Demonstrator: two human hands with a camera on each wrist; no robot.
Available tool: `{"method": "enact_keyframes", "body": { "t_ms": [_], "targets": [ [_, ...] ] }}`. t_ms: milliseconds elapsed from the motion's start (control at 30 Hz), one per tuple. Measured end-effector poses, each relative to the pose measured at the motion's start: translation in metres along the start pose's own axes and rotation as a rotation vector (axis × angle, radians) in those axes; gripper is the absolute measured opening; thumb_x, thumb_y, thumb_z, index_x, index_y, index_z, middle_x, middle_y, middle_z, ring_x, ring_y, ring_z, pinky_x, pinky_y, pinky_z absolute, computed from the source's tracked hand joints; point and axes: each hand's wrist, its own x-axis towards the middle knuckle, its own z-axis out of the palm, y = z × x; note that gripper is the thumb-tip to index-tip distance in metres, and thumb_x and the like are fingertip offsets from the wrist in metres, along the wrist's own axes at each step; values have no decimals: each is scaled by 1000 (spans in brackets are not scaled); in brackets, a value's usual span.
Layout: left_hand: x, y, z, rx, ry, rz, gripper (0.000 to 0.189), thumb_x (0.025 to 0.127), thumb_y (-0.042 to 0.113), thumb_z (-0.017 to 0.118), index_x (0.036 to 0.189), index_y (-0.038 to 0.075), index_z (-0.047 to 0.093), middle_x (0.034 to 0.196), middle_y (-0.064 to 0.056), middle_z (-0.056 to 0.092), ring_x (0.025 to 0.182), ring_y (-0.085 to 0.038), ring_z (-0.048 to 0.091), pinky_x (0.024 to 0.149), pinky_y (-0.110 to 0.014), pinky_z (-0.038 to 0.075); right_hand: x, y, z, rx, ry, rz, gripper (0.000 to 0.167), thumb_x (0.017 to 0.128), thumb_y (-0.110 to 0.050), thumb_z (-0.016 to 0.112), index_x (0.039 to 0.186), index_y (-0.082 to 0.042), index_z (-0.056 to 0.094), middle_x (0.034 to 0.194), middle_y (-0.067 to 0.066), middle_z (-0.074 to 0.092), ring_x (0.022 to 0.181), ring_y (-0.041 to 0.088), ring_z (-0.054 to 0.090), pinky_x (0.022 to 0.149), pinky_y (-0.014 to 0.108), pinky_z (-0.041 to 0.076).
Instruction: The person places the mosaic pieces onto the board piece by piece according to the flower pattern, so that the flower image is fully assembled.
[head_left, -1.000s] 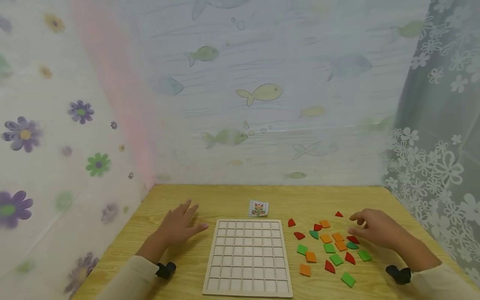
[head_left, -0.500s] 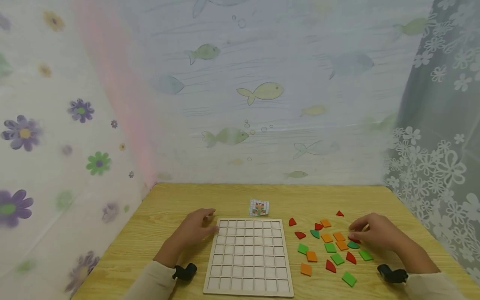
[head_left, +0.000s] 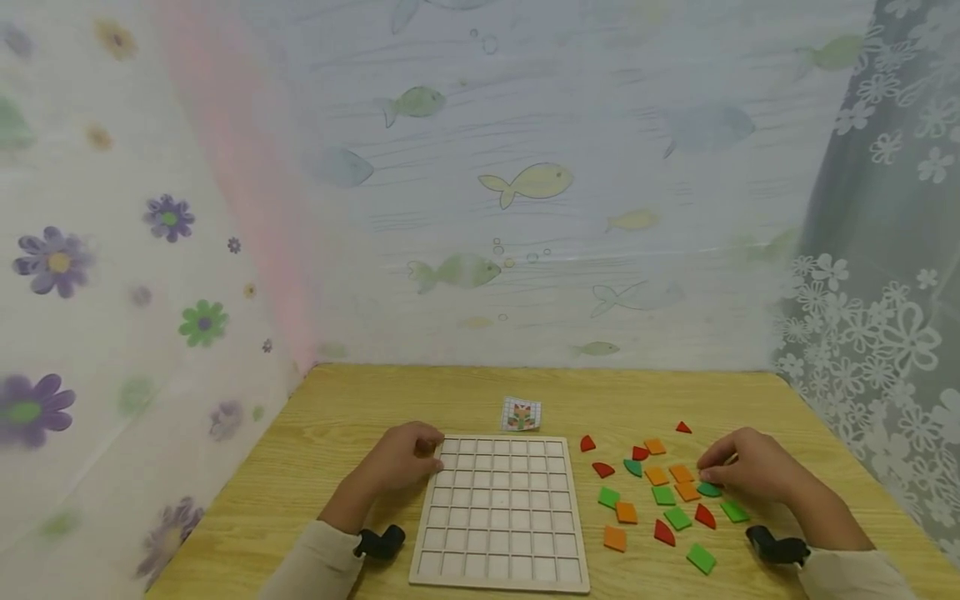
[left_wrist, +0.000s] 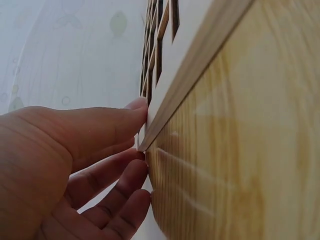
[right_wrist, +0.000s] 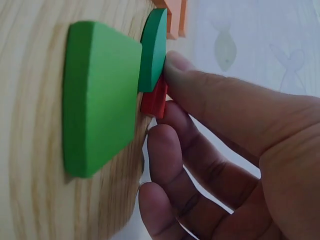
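Note:
A pale wooden grid board (head_left: 498, 500) lies on the table in the head view. My left hand (head_left: 405, 458) holds its far left corner. In the left wrist view the thumb (left_wrist: 115, 122) rests at the board's rim, with the fingers curled by its edge. At the right, my right hand (head_left: 753, 467) pinches a red wooden piece (right_wrist: 154, 100) between thumb and fingers; the hand mostly hides it in the head view. Close to the thumb lies a dark green rounded piece (right_wrist: 155, 50), and nearer the right wrist camera a light green tile (right_wrist: 102, 100).
Several orange tiles (head_left: 626, 512), light green tiles (head_left: 701, 558) and red quarter-round pieces (head_left: 664, 532) lie scattered right of the board. Behind the board is a small printed pattern card (head_left: 521, 414). A curtain with fish drawings (head_left: 525, 183) hangs behind the table (head_left: 375, 387).
My left hand has moved right from the bare table to the board's corner and curled its fingers there. The right hand has lowered slightly and closed on the red piece.

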Motion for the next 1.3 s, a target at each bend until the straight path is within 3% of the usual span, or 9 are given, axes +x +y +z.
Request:
{"method": "enact_keyframes", "body": {
  "t_ms": [200,300,433,833,1133,1300],
  "targets": [
    [0,0,1,-49,-26,9,39,92,13,80,128,2,72,140,-13,62,108,-26,67,80,-37,59,-2,1,-1,-28,2,-33,16,94,-27,77,102,-14,82,94,-3,77,87,17,69,77,40,58],
    [1,-1,2,-67,-38,8,39,91,12,81,128,2,72,141,-14,60,104,-23,68,75,-32,58,-6,3,-2,-33,-10,-52,15,94,-24,77,103,-13,82,96,-2,78,86,15,70,75,34,57],
    [1,1,2,-55,-38,11,39,89,13,82,126,3,73,141,-13,60,101,-20,66,77,-32,57,-8,5,-3,-16,-24,-72,14,93,-19,78,103,-11,81,99,1,78,85,12,70,73,26,56],
    [-3,7,3,-91,-56,-9,37,87,12,85,121,2,75,138,-12,61,95,-15,66,72,-28,56,-4,0,2,59,-94,-128,7,96,-11,73,98,-4,73,95,4,71,81,8,67,71,26,54],
    [-3,10,2,-116,-76,-10,37,87,14,85,121,4,75,138,-11,61,95,-15,67,71,-30,57,-2,-7,2,7,-21,-104,11,96,-9,73,105,-5,73,95,2,68,83,8,61,71,27,52],
    [-2,10,3,-146,-105,-9,40,86,19,87,122,9,73,128,-8,65,89,-14,68,71,-34,56,0,-9,1,-3,-23,-109,8,96,-10,73,104,-9,76,97,1,70,86,13,65,72,29,53]
  ]
}}
